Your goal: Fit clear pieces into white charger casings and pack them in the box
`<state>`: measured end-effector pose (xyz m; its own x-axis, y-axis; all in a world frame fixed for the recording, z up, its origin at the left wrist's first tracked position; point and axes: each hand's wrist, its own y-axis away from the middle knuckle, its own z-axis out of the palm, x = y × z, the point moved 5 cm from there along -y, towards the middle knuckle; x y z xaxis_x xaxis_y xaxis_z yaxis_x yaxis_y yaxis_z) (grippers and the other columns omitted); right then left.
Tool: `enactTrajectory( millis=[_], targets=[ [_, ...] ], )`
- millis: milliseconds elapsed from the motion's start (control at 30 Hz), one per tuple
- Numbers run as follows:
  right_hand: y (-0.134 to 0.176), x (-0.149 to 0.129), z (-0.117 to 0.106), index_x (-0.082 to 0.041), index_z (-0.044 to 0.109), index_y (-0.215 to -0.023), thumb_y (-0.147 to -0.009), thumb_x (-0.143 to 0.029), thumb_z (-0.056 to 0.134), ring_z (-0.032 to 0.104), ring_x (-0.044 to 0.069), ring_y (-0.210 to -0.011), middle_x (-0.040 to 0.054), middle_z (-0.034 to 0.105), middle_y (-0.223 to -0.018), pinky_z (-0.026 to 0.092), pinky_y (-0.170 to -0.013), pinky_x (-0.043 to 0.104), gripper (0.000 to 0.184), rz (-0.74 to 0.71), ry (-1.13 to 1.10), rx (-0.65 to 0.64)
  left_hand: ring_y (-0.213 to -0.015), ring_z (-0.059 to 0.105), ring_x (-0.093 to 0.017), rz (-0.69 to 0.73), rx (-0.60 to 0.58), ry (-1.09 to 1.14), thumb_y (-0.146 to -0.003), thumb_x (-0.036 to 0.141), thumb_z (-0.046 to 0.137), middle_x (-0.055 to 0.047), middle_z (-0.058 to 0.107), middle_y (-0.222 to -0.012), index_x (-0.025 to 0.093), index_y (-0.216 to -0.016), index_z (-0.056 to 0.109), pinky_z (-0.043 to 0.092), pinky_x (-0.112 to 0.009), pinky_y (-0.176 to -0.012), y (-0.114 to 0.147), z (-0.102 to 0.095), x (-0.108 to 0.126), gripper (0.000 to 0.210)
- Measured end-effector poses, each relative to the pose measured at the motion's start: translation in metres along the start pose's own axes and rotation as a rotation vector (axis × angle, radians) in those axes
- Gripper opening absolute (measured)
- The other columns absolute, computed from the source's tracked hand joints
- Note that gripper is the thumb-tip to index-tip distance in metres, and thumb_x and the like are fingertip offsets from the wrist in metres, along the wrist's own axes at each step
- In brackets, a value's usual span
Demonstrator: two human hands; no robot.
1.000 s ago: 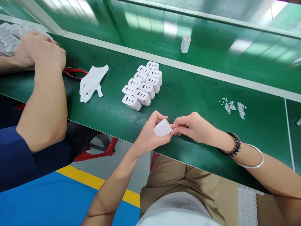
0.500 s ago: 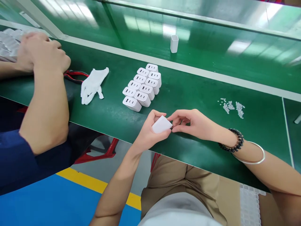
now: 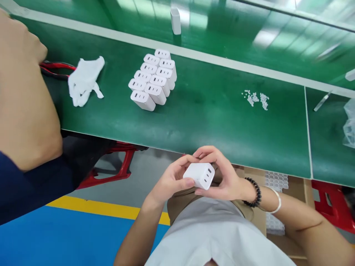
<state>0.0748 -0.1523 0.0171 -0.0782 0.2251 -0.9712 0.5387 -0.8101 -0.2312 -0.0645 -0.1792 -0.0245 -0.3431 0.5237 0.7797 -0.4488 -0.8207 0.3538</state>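
1. At the left end of the workbench (image 3: 205, 111), a co-worker's arm (image 3: 30, 99) reaches across the near edge; its hand is partly out of view, its hold unclear. Just beside it lie red-and-black handles (image 3: 59, 65) and a white glove (image 3: 84, 79).
2. Left of centre, nearer the far edge, ten blocks (image 3: 160, 80) stand close together, port faces up. Judged by their tidy grouping, these seem set aside; whether they are finished cannot be told.
3. Past the far edge, one white piece (image 3: 175, 22) stands apart from the ten.
4. The left hand (image 3: 170, 181) grips a white charger block (image 3: 198, 175) from the left, thumb across its near side. The block is off the workbench, just before the near edge, not among the ten.
5. The right hand (image 3: 223, 179) curls around its port end, gripping too.
6. Right of centre, small white bits (image 3: 264, 101) lie loose in two patches; these seem left over or waiting.
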Motion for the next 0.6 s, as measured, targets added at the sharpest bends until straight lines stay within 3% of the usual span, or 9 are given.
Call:
enactTrajectory(
  millis=[133,233,367,467,600],
  targets=[
    [0.036,0.041,0.038,-0.024,0.053,-0.111,-0.072,-0.042,0.084,0.060,0.023,-0.110,0.0110,0.058,-0.119,0.050,-0.096,0.041,0.053,0.024,-0.132,0.102,-0.086,0.064,-0.021,-0.165,0.043,0.120,-0.069,0.056,0.075,-0.009,0.067,-0.097,0.018,-0.103,0.065,0.050,-0.029,-0.071,0.016,-0.007,-0.057,0.052],
    [0.043,0.076,0.053,-0.020,0.061,-0.104,-0.075,-0.047,0.081,0.062,0.024,-0.110,0.0127,0.065,-0.115,0.048,-0.100,0.041,0.044,0.131,-0.103,0.185,-0.080,0.061,-0.018,-0.171,0.245,0.227,-0.072,0.051,0.067,-0.005,0.065,-0.086,0.017,-0.090,0.062,0.050,-0.028,-0.070,0.006,-0.018,-0.083,0.039],
    [0.040,0.102,0.050,-0.019,0.066,-0.104,-0.074,-0.048,0.081,0.065,0.023,-0.104,0.0113,0.069,-0.111,0.051,-0.096,0.038,0.045,0.180,0.066,0.389,-0.062,0.052,-0.011,-0.053,0.509,0.285,-0.073,0.043,0.060,0.002,0.052,-0.066,0.018,-0.075,0.053,0.044,-0.023,-0.057,-0.022,-0.030,-0.091,0.026],
    [0.039,0.111,0.042,-0.018,0.069,-0.097,-0.073,-0.050,0.081,0.066,0.021,-0.087,0.0085,0.072,-0.097,0.054,-0.081,0.034,0.042,0.193,0.221,0.531,-0.058,0.048,-0.009,-0.013,0.564,0.291,-0.074,0.039,0.060,0.005,0.050,-0.062,0.018,-0.070,0.048,0.040,-0.020,-0.054,-0.042,-0.034,-0.092,0.025],
    [0.041,0.118,0.036,-0.018,0.068,-0.085,-0.075,-0.053,0.076,0.064,0.018,-0.072,0.0052,0.071,-0.080,0.052,-0.068,0.031,0.038,0.236,0.322,0.589,-0.057,0.047,-0.007,0.000,0.587,0.324,-0.077,0.032,0.060,0.005,0.052,-0.063,0.018,-0.070,0.049,0.039,-0.018,-0.055,-0.055,-0.035,-0.094,0.019]
  ],
)
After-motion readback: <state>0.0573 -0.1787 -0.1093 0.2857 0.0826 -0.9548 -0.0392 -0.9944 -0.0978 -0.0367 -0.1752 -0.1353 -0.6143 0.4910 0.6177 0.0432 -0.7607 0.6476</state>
